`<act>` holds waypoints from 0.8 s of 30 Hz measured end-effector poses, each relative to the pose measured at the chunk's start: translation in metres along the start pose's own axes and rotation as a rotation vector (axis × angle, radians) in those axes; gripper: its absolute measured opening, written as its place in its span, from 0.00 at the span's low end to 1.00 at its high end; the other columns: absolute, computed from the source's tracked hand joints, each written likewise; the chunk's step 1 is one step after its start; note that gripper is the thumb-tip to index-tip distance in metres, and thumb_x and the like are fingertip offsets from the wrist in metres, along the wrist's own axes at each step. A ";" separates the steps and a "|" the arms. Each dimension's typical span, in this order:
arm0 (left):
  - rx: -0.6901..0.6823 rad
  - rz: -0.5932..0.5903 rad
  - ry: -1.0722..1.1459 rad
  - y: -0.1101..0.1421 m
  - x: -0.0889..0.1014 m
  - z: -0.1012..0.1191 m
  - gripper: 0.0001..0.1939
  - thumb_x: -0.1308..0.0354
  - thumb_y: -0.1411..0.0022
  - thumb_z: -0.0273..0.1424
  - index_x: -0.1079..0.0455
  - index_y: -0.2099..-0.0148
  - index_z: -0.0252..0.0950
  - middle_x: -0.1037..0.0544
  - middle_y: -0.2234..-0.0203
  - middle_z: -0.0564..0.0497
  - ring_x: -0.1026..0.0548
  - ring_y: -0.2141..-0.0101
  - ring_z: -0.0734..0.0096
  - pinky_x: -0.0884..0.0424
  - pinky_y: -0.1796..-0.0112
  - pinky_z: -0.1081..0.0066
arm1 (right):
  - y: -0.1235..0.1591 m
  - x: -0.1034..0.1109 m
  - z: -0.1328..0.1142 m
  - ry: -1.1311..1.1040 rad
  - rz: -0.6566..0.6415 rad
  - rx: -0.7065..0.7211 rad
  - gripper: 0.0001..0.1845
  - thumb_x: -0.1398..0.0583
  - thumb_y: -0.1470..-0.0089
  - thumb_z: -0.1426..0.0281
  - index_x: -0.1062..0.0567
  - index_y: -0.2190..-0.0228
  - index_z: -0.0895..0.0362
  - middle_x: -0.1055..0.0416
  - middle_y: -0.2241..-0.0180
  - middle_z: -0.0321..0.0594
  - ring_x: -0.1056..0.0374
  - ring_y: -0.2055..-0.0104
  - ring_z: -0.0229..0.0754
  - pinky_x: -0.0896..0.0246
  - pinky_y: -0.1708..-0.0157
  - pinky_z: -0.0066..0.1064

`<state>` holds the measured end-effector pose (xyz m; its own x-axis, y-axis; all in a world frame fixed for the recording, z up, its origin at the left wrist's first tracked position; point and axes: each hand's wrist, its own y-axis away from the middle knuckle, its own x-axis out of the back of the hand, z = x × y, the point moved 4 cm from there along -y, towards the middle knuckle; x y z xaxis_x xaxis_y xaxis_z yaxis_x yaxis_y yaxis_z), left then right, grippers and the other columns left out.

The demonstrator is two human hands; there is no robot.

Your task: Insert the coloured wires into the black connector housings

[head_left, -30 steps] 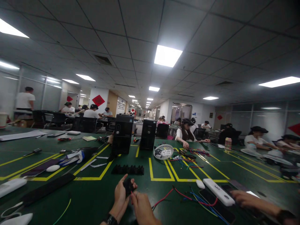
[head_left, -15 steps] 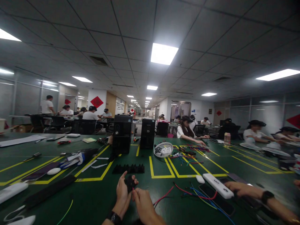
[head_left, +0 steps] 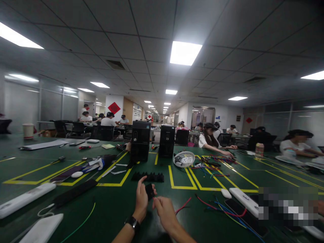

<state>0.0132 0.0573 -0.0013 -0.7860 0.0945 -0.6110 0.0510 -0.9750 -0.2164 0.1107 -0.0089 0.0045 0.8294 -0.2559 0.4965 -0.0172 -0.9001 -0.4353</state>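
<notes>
Steadily lit by ceiling panels, a small black part (head_left: 150,191) sits in a worker's left hand (head_left: 141,199), just above the near side of a green worktable (head_left: 116,212). The piece is dark all over, blocky and compact, with a squared outline on the side facing up — its finer detail is too small and dim to read. The left fingers are clamped on it, the index finger extended past its top, and a dark watch (head_left: 132,222) circles the wrist.

Just beside it, apart from the part, the right hand (head_left: 164,211) holds thumb and fingers drawn together; whether anything thin is pinched between the tips cannot be told. A red wire (head_left: 184,205) shows to the right of that hand, close to the knuckles. Beyond the hands lies a black strip (head_left: 148,177) with a row of raised teeth along its length, as dark as the part itself. Farther back, two black computer towers (head_left: 140,141) stand upright, and a white basket (head_left: 184,159) rests near them, beside a tangle of colored wires (head_left: 215,163) — a co-worker in a white shirt (head_left: 208,140) reaches toward the tangle.
</notes>
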 end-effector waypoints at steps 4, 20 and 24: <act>-0.008 -0.002 0.107 -0.001 -0.008 0.004 0.23 0.49 0.42 0.36 0.44 0.45 0.37 0.28 0.77 0.53 0.29 0.80 0.72 0.32 0.75 0.71 | 0.000 0.002 -0.002 -0.001 0.010 0.007 0.23 0.53 0.39 0.63 0.29 0.78 0.59 0.36 0.81 0.34 0.40 0.77 0.35 0.52 0.74 0.25; 0.156 0.023 0.225 -0.001 -0.006 -0.007 0.25 0.50 0.42 0.35 0.49 0.43 0.36 0.30 0.80 0.54 0.28 0.81 0.69 0.31 0.75 0.68 | 0.007 -0.002 -0.009 0.096 -0.031 0.087 0.22 0.54 0.39 0.64 0.32 0.79 0.58 0.34 0.80 0.36 0.39 0.76 0.36 0.52 0.73 0.27; 0.082 -0.030 0.139 -0.002 -0.003 -0.001 0.23 0.53 0.40 0.35 0.48 0.43 0.36 0.29 0.79 0.53 0.28 0.80 0.70 0.31 0.74 0.67 | 0.007 -0.002 -0.010 0.015 -0.028 0.043 0.21 0.53 0.40 0.63 0.33 0.80 0.57 0.38 0.82 0.34 0.42 0.78 0.35 0.53 0.75 0.26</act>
<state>0.0160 0.0595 0.0001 -0.6935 0.1449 -0.7058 -0.0258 -0.9839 -0.1767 0.1032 -0.0183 0.0077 0.8207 -0.2364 0.5201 0.0303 -0.8910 -0.4529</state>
